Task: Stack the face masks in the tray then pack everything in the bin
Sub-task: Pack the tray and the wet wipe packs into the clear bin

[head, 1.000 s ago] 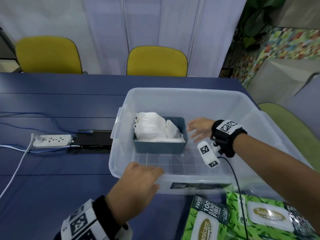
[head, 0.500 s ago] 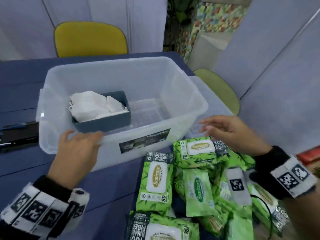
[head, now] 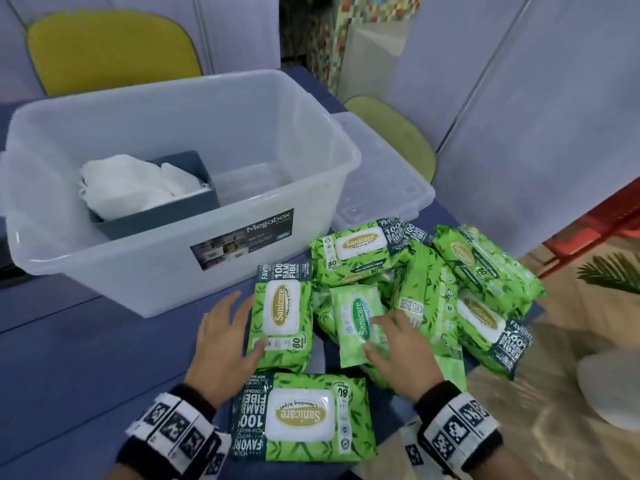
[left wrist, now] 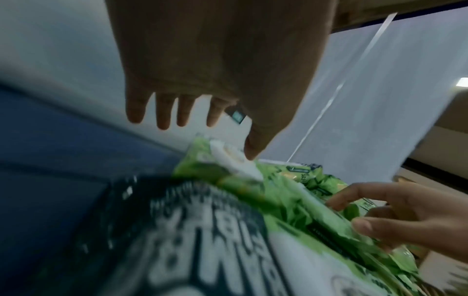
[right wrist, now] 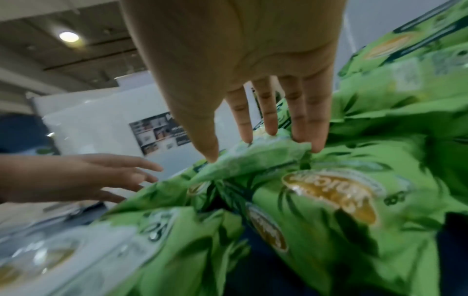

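Note:
White face masks (head: 128, 188) lie heaped in a grey-blue tray (head: 156, 220), which stands at the left inside the clear bin (head: 346, 157). In front of the bin, green wipe packs are piled on the blue table. My left hand (head: 235, 323) is open beside a large pack (head: 282, 317), and in the left wrist view its thumb (left wrist: 253, 154) touches that pack's white lid. My right hand (head: 384, 337) lies with straight, spread fingers (right wrist: 268, 124) on a small pale-green pack (head: 356, 327) in the middle of the pile. Neither hand grips anything.
Another large pack (head: 301, 417) lies between my wrists at the table's near edge, and several more (head: 481, 271) overhang the right edge. The bin's clear lid (head: 384, 188) lies right of the bin. A yellow chair (head: 110, 46) and a green chair (head: 394, 133) stand behind.
My view swung right and down onto the wipe packs. My left hand left the bin's front rim and came to the large pack. My right hand dropped onto the small pack.

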`<state>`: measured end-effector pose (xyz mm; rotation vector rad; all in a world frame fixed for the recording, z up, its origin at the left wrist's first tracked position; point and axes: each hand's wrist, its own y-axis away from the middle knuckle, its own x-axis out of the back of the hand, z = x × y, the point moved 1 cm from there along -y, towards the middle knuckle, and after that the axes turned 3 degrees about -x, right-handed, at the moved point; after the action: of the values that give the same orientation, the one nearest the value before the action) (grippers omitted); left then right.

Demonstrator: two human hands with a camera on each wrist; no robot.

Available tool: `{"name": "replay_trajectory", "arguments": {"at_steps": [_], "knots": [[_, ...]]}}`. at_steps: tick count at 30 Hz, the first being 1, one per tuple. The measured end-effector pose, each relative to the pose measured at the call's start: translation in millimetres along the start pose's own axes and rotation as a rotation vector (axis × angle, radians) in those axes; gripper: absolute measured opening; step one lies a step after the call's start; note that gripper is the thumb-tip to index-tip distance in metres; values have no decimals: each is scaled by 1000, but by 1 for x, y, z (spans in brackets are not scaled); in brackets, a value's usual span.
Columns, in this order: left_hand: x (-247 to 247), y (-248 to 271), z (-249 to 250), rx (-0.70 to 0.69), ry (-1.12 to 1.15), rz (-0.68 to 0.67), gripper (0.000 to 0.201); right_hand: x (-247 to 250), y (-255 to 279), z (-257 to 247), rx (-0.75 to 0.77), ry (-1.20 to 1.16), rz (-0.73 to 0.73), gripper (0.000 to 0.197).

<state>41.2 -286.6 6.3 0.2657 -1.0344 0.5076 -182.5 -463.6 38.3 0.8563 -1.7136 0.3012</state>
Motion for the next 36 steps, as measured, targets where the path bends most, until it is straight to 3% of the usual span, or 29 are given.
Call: {"name": "replay_trajectory", "arguments": {"at_steps": [2,5,8,12,16,17,20,24,27,31,36], "knots": [[-27,-6,-5,158,197,-139,73,-10,2,-5,27,91,-35,53],[-54,-22,-16,319,372,-189,94,-19,15,-15,95,256,-34,59],[-65,-39,-27,434,504,-207,111,-31,30,-26,279,271,-40,54],[-70,-61,-43,483,557,-283,104,-41,30,-37,461,238,-242,61],[-57,-70,-40,611,554,-395,122,-38,18,-57,417,285,-515,87],[-51,-71,-34,616,555,-417,120,-38,16,-62,390,289,-555,90],[-36,-75,-17,630,537,-467,87,-42,7,-69,310,272,-665,99],[-31,-68,-12,659,569,-474,92,-48,-1,-72,305,329,-756,108],[-30,-60,-11,704,567,-436,61,-52,1,-74,320,373,-772,104],[-26,-47,-4,683,539,-340,110,-55,2,-77,356,387,-812,107],[-4,-32,5,642,429,-285,113,-54,12,-84,463,333,-834,109]]}}
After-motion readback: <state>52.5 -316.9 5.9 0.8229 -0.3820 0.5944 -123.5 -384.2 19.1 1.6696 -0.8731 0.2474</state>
